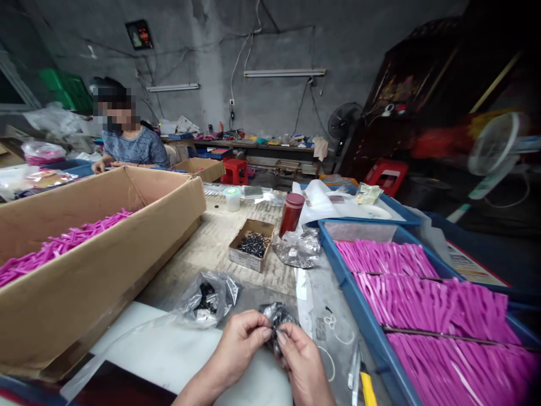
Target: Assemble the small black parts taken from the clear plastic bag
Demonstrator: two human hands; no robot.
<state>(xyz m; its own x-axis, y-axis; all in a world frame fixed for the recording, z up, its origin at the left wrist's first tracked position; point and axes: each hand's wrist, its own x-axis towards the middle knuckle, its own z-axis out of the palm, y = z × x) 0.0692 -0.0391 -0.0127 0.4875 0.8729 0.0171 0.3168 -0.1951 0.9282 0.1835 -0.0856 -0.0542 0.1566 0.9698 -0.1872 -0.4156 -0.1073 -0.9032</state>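
In the head view, our left hand and right hand pinch a dark plastic bundle, partly hidden behind our fingertips, near an open clear bag; the cardboard box runs out of frame.

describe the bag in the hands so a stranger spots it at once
Find the blue tray of pink strips on the right, then go left to the right hand and left hand. Between them is a dark, crinkled plastic bag. Unlike the see-through bag further left, it is held.
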